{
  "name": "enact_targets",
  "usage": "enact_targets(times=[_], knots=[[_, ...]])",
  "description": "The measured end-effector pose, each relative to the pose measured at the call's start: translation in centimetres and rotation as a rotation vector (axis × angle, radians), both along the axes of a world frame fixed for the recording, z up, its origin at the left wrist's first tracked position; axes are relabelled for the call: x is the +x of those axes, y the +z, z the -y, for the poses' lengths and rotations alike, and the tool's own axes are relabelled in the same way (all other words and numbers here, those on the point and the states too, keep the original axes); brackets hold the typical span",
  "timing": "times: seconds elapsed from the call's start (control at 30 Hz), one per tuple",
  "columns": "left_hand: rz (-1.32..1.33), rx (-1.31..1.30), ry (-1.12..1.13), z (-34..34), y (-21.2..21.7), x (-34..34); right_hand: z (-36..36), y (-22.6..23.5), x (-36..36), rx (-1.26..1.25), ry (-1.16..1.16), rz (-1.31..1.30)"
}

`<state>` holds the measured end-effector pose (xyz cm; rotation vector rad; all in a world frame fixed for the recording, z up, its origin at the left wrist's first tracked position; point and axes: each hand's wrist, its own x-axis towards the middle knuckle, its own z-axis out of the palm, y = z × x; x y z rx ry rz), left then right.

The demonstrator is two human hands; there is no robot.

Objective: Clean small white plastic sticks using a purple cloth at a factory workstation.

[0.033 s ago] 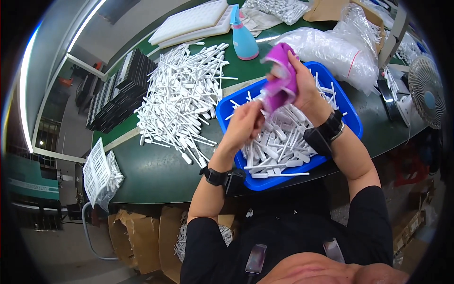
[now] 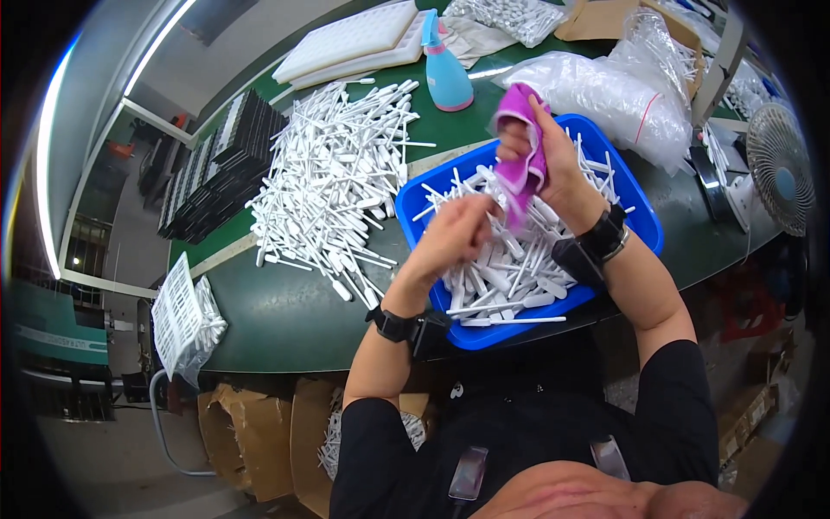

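My right hand (image 2: 558,160) is closed round a purple cloth (image 2: 521,160) with a pale edge, held above a blue plastic tub (image 2: 640,216). The cloth's lower end hangs down, blurred. Close to it, on the left, is my left hand (image 2: 456,227) with its fingers curled in. Motion smears those fingertips, and what they pinch, if anything, does not show. Below both hands the tub is filled with white plastic paddle-ended sticks (image 2: 494,275), lying in all directions.
Left of the tub lies a large heap of similar white sticks (image 2: 333,173), with stacked black trays (image 2: 220,164) beyond. A blue spray bottle (image 2: 447,78), white foam trays (image 2: 346,39) and a clear plastic bag (image 2: 596,95) stand behind. A small fan (image 2: 778,169) is at right.
My left hand has come down and away from the cloth. The cloth has shifted and hangs differently in my right hand, which stays nearly in place.
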<state>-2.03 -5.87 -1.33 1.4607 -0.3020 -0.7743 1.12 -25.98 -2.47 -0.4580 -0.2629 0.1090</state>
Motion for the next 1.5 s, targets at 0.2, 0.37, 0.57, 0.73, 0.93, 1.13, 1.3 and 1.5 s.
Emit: enact_targets(times=[0.2, 0.37, 0.57, 0.73, 0.93, 1.13, 1.3, 1.5], knots=[[0.205, -0.029, -0.097, 0.8, -2.3, -0.5, -1.1, -0.9, -1.0, -0.230, -0.038, 0.077], [-0.137, -0.317, 0.163, 0.6, -0.8, -0.2, -6.0, 1.9, -3.4, -0.410, -0.116, -0.254], [-0.413, -0.484, 0.442, 1.5, 2.9, -1.7, -6.6, 4.7, -4.4, -0.328, 0.044, -0.176], [0.248, 0.017, -0.005, -2.0, 1.2, 0.9, -5.1, 3.2, -4.1, -0.504, 0.018, -0.067], [0.362, -0.286, 0.388, -2.8, 1.8, 2.1, -5.0, 2.4, -4.1, -0.889, 0.035, 0.003], [0.216, -0.449, 0.440, -2.4, 1.8, 1.5, -5.4, 4.3, -4.8, -0.946, 0.343, -0.023], [0.244, -0.452, 0.466, -2.3, 1.3, 1.4, -4.7, 4.3, -4.3, -1.070, 0.362, 0.074], [0.251, -0.442, 0.637, -1.3, 1.5, 1.1, -4.8, 3.1, -3.8, -1.309, 0.074, 0.333]])
